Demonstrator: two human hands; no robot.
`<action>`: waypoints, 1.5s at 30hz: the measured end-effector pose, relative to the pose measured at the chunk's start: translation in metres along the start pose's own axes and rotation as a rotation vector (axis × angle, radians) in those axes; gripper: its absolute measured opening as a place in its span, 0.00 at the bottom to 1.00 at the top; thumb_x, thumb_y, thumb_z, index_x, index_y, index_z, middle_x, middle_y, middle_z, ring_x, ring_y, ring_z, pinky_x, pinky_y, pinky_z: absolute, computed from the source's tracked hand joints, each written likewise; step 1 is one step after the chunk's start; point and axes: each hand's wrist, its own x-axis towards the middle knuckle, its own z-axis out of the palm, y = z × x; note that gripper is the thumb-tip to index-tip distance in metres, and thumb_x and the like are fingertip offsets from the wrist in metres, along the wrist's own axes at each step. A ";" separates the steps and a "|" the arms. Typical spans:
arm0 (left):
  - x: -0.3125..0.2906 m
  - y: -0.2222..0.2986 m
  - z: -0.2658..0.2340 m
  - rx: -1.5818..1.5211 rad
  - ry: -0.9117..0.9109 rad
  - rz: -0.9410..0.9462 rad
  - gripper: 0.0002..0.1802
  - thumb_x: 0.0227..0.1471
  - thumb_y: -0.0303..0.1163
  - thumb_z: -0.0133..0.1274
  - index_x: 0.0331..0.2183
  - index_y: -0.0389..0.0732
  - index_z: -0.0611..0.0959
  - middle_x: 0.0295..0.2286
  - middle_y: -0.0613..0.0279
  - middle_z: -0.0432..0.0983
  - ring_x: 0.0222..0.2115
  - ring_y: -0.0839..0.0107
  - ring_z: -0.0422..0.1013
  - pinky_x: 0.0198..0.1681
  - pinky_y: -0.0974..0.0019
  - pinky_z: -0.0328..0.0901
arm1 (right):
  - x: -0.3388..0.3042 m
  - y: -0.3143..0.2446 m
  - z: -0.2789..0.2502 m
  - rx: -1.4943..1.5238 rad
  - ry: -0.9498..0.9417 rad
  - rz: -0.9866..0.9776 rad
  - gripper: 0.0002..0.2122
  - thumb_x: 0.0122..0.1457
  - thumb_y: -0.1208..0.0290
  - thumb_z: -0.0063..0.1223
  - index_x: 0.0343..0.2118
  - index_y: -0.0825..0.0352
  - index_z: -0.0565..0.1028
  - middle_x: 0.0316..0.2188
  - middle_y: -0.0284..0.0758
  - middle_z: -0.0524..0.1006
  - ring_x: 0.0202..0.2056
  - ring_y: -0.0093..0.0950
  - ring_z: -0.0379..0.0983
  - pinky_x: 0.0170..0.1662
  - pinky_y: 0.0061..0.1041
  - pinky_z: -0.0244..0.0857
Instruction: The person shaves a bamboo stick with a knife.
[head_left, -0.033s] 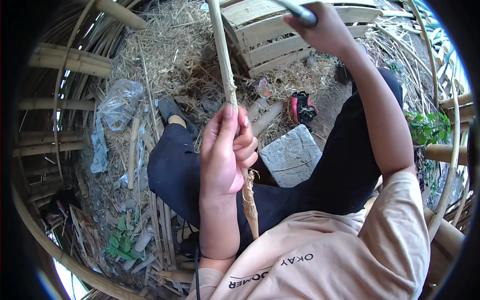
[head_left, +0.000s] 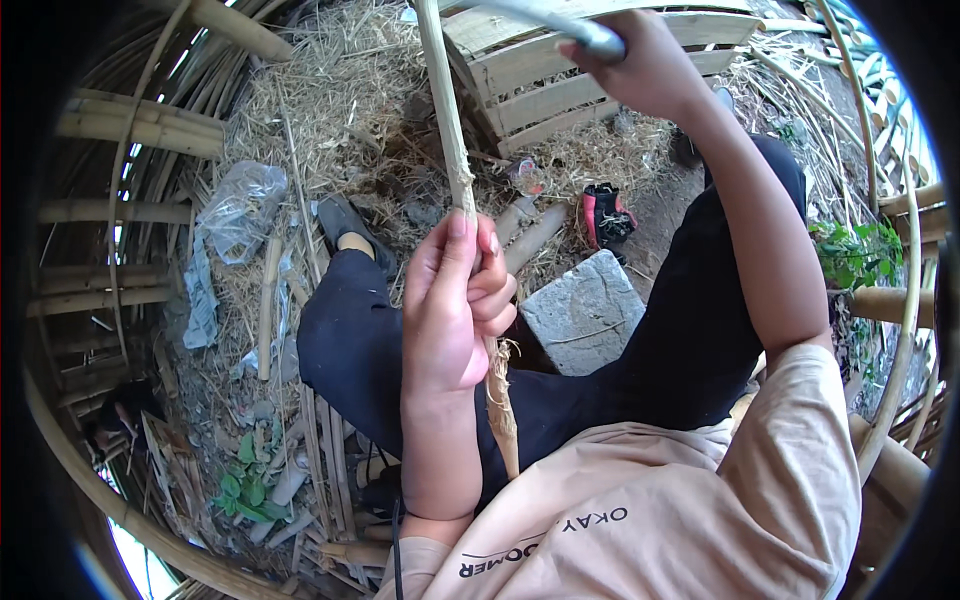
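Observation:
My left hand [head_left: 455, 285] is closed around a pale, peeled wooden stick [head_left: 447, 100] that runs from the top edge down toward my shirt. Above the thumb the stick has a rough patch; below the fist its lower part is shaggy with loose fibres and tapers near my belly. At the upper right my right hand [head_left: 645, 65] grips a long grey metal tool [head_left: 603, 42], which points left over a wooden crate. Motion blurs the tool and the top edge cuts it off, so its kind is unclear. It is apart from the stick at the visible part.
The slatted wooden crate [head_left: 560, 80] stands ahead on straw-strewn ground. Between my legs lies a grey stone block [head_left: 585, 312], with a red and black glove-like thing [head_left: 607, 215] beyond. A clear plastic bag [head_left: 243, 205] lies left. Bamboo poles [head_left: 140, 122] surround the place.
The tool in my right hand has swung to a flatter angle, reaching farther left, and that hand has shifted slightly. My left hand and the stick have hardly moved.

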 end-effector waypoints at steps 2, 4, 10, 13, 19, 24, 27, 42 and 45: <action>0.003 0.000 0.000 -0.007 -0.002 -0.005 0.15 0.68 0.42 0.40 0.33 0.43 0.71 0.17 0.78 0.52 0.14 0.88 0.44 0.14 0.79 0.39 | -0.006 0.007 0.012 -0.031 0.026 -0.155 0.08 0.47 0.70 0.60 0.28 0.67 0.81 0.20 0.41 0.79 0.25 0.35 0.78 0.32 0.35 0.71; 0.006 0.000 0.003 0.065 0.057 0.024 0.15 0.68 0.42 0.40 0.33 0.43 0.71 0.17 0.78 0.52 0.14 0.88 0.44 0.14 0.79 0.39 | -0.011 0.008 0.015 -0.082 -0.063 -0.234 0.06 0.45 0.69 0.59 0.25 0.63 0.81 0.21 0.39 0.79 0.27 0.40 0.78 0.35 0.38 0.72; 0.011 0.000 0.009 0.248 0.215 0.095 0.15 0.68 0.41 0.41 0.32 0.43 0.72 0.17 0.78 0.52 0.14 0.89 0.45 0.14 0.79 0.40 | -0.032 -0.015 0.032 -0.062 -0.206 -0.206 0.07 0.38 0.74 0.59 0.24 0.68 0.80 0.22 0.44 0.78 0.28 0.43 0.77 0.35 0.38 0.71; 0.015 -0.009 0.013 0.374 0.267 0.146 0.15 0.68 0.41 0.40 0.31 0.43 0.71 0.17 0.79 0.52 0.13 0.90 0.45 0.14 0.79 0.40 | -0.032 -0.017 0.037 -0.103 -0.263 -0.112 0.07 0.38 0.72 0.59 0.23 0.66 0.80 0.22 0.45 0.79 0.28 0.44 0.78 0.37 0.38 0.73; 0.012 -0.012 0.017 0.420 0.252 0.158 0.14 0.69 0.41 0.39 0.32 0.44 0.70 0.16 0.80 0.51 0.12 0.90 0.45 0.13 0.80 0.40 | -0.016 -0.013 0.028 -0.243 -0.165 -0.084 0.09 0.36 0.72 0.58 0.24 0.65 0.81 0.23 0.44 0.79 0.28 0.44 0.78 0.36 0.39 0.73; 0.003 -0.017 0.026 0.355 0.166 0.109 0.14 0.69 0.40 0.39 0.32 0.44 0.71 0.16 0.80 0.51 0.12 0.91 0.45 0.12 0.79 0.40 | 0.023 0.022 0.005 -0.269 0.096 0.126 0.07 0.46 0.70 0.58 0.28 0.66 0.81 0.24 0.45 0.79 0.27 0.42 0.78 0.36 0.38 0.72; -0.001 -0.013 0.015 0.347 0.184 0.148 0.14 0.68 0.41 0.41 0.32 0.43 0.71 0.16 0.79 0.53 0.12 0.90 0.46 0.13 0.79 0.40 | 0.023 0.012 -0.010 -0.241 0.205 -0.013 0.06 0.46 0.71 0.58 0.23 0.68 0.80 0.20 0.48 0.77 0.23 0.44 0.76 0.31 0.40 0.70; 0.026 -0.026 0.002 0.846 0.374 0.331 0.13 0.68 0.36 0.39 0.32 0.40 0.72 0.17 0.78 0.57 0.15 0.89 0.50 0.16 0.78 0.45 | -0.027 -0.021 0.036 -0.189 -0.301 -0.066 0.07 0.36 0.73 0.58 0.23 0.67 0.79 0.21 0.45 0.78 0.29 0.43 0.77 0.35 0.40 0.71; 0.029 -0.029 0.004 0.982 0.414 0.377 0.14 0.67 0.34 0.39 0.31 0.37 0.72 0.17 0.71 0.62 0.16 0.82 0.56 0.19 0.72 0.51 | -0.026 -0.016 0.036 -0.237 -0.243 -0.077 0.08 0.35 0.73 0.58 0.23 0.67 0.80 0.21 0.45 0.78 0.29 0.44 0.77 0.35 0.40 0.72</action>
